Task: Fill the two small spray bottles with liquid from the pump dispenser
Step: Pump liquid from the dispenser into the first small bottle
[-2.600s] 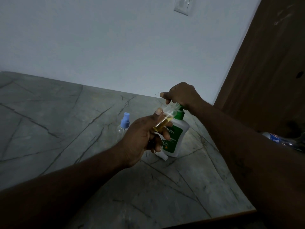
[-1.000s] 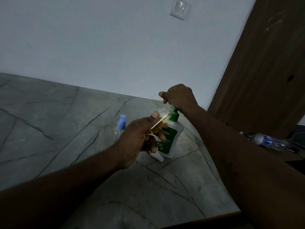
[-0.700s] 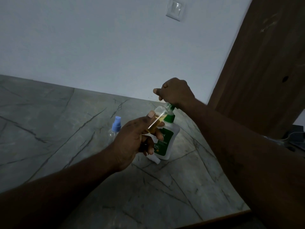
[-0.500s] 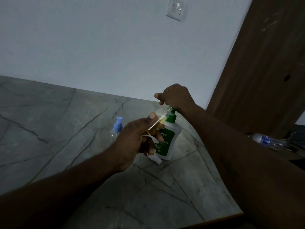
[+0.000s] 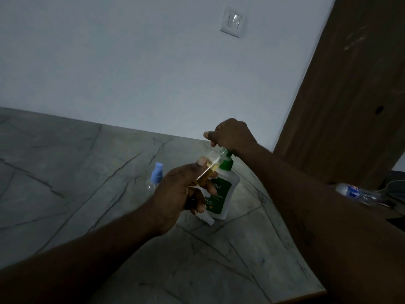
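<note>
Capped spray bottle [image 5: 156,178]: standing upright on the desk [image 5: 65,194], waiting its turn, apart from the hands.
Left hand [image 5: 182,194]: gripping the open spray bottle [image 5: 210,165] with curled fingers and tilting its mouth toward the spout. Amber liquid is partly filling it.
White cap [image 5: 207,218]: lying by the dispenser's base.
Pump dispenser [image 5: 221,194]: standing on the desk.
Right hand [image 5: 230,136]: curling over the pump top, apparently pressing.

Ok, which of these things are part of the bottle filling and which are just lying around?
Job: pump dispenser, under the right hand; open spray bottle in the left hand; blue-capped spray bottle; loose white sprayer top.
Lying about: plastic water bottle; wall switch.
</note>
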`<move>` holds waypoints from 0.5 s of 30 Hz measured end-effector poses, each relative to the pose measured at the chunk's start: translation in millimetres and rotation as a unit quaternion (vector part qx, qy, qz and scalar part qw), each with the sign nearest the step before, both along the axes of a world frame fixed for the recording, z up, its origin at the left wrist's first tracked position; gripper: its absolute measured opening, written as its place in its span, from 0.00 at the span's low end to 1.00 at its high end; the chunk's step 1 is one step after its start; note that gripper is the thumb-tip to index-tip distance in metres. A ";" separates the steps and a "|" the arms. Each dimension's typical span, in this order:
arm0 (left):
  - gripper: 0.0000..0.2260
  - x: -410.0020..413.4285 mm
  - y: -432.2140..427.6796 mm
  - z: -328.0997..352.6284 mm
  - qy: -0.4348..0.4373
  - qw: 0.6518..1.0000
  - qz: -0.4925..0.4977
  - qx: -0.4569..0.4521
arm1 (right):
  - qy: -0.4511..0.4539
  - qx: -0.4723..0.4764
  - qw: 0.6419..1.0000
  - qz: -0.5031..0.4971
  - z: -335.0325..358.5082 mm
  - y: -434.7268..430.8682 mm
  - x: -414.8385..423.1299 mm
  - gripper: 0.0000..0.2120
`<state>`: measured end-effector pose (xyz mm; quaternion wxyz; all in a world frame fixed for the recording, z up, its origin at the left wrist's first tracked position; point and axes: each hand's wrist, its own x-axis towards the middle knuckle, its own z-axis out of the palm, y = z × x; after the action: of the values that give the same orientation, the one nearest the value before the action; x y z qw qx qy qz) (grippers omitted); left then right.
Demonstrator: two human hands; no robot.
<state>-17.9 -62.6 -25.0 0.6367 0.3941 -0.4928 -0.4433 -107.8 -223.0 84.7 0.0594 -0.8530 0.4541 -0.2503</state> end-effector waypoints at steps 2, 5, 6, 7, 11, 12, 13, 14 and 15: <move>0.25 -0.6 0.2 -1.1 -0.003 1.000 -0.001 0.003 | 0.023 0.005 1.000 -0.010 -4.0 -1.6 -0.3 0.19; 0.25 -1.3 0.7 -2.2 -0.004 1.000 -0.010 0.003 | 0.007 0.013 1.000 -0.005 -5.5 -2.3 -0.7 0.19; 0.24 -0.9 0.9 -2.2 -0.006 1.000 -0.011 0.004 | -0.005 0.016 1.000 -0.003 -5.3 -1.6 -0.9 0.19; 0.25 -0.6 0.6 -2.2 -0.009 1.000 -0.011 0.004 | -0.011 0.017 1.000 -0.002 -4.6 0.0 -1.4 0.18; 0.25 -0.4 0.7 -0.3 -0.002 1.000 -0.012 -0.007 | -0.014 -0.007 1.000 0.018 4.6 5.4 -3.5 0.18; 0.25 -0.5 0.8 0.2 -0.001 1.000 -0.014 -0.008 | -0.024 -0.012 0.999 0.019 6.5 5.1 -3.4 0.18; 0.25 -0.6 1.1 0.3 -0.001 1.000 -0.015 -0.009 | -0.029 -0.011 0.999 0.018 6.7 4.5 -3.1 0.18; 0.25 -0.8 1.5 0.1 -0.002 1.000 -0.016 -0.008 | -0.029 -0.003 1.000 0.013 5.1 3.6 -2.9 0.17; 0.26 -0.8 1.8 -0.5 -0.003 1.000 -0.016 -0.007 | -0.024 0.006 1.000 0.007 2.1 2.4 -2.7 0.17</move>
<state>-18.7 -60.8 -25.6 0.6304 0.3830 -0.5045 -0.4489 -110.5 -220.6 86.9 0.0775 -0.8495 0.4483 -0.2673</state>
